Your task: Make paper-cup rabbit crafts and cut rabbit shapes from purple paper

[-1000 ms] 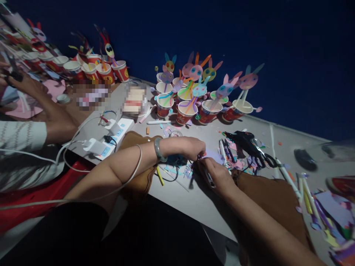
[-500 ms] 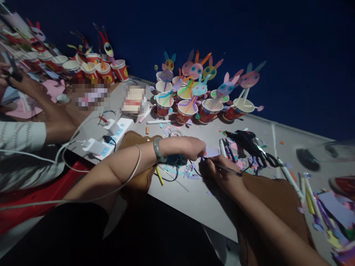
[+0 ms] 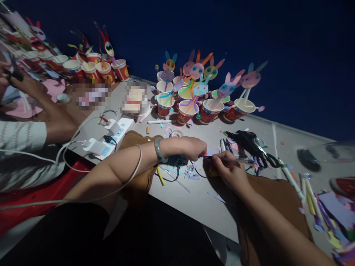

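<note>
Over the middle of the table, my left hand (image 3: 194, 147) has its fingers closed in a pinch. A small reddish bit shows at its fingertips, too small and covered to name. My right hand (image 3: 232, 173) is closed around a slim pen (image 3: 235, 159), held nearly level, its dark front end reaching to the left fingertips. Paper scraps (image 3: 190, 171) and a thin black cable (image 3: 200, 174) lie beneath the hands. Behind my left wrist sits a small clear round container (image 3: 176, 134), partly hidden by the arm.
Paper cups (image 3: 187, 112) with rabbit-like paper figures stand along the back. A black glue gun (image 3: 244, 139) and scissors (image 3: 267, 159) lie to the right. At left is a power strip (image 3: 118, 136) with cords; a pale cable (image 3: 138, 162) crosses my left forearm. A co-worker's hand (image 3: 30, 87) holds scissors.
My right hand has shifted slightly right and turned, bringing the pen closer to level and uncovering some paper scraps below. My left hand stays almost in place.
</note>
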### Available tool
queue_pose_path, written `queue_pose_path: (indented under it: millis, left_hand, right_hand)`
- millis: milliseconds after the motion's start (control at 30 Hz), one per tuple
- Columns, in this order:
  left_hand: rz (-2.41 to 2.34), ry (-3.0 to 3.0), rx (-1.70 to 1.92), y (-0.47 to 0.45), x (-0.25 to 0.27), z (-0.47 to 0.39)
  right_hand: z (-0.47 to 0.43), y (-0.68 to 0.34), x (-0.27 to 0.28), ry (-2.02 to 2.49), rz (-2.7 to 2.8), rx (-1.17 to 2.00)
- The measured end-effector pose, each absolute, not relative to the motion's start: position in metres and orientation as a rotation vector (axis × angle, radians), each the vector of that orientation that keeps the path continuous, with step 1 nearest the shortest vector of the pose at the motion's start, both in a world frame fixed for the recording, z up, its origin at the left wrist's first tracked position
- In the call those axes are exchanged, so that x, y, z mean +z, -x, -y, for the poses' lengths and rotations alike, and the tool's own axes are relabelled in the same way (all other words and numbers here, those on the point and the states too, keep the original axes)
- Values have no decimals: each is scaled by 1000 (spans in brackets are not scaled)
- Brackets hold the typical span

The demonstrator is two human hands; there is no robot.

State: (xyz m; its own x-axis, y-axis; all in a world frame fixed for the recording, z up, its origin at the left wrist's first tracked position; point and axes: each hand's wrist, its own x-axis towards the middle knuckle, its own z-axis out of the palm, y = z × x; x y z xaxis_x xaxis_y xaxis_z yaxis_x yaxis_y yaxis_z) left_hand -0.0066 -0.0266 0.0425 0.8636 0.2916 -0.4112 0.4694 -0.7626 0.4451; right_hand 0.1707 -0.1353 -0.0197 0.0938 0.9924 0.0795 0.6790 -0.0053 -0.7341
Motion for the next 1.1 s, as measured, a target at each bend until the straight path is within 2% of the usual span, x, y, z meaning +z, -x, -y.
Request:
queue_pose_path:
  millis: [500, 767, 867, 1100]
  left_hand:
    - [-582, -2427, -387, 7, 41, 27]
    - [-545, -2382, -333, 9, 39, 18]
    - [-454, -2267, -211, 6, 23, 11]
    - [-574, -2145, 46, -5, -5, -7]
  right_hand:
    - [109, -176, -23, 1799, 1566, 688]
    - [107, -178, -10, 1679, 1391, 727]
    - [112, -180, -8, 1612, 1546, 702]
    - [113, -169, -27, 1656, 1893, 521]
